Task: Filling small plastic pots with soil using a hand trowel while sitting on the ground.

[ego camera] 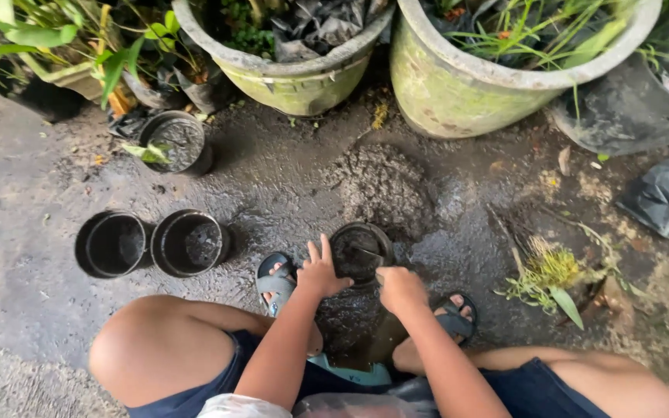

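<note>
Centre of frame, low: small black pot [360, 251] stands on wet ground between the person's sandalled feet, partly filled with dark soil.

Left hand [320, 272]: fingers spread, resting open against the pot's left rim, steadying it, not clasping it. Right hand [400, 288]: closed around a small tool whose blade [367, 254] lies across the pot mouth; tool type unclear.

Risks (judgement):
- Pot is only braced from one side; a push from the tool could tip it rightward and spill soil.
- Ground is slick; the pot may slide.
- Soil mound [385, 186] sits just above the pot; a careless scoop could scatter it.

Counts:
- Empty black pots, left of frame: 2 [111, 244] [189, 242], touching.
- Black pot with seedling, upper left: 1 [175, 143].
- Large green planters, top: 2 [292, 73] [466, 85].
- Uprooted plant, right: 1 [551, 275].
</note>
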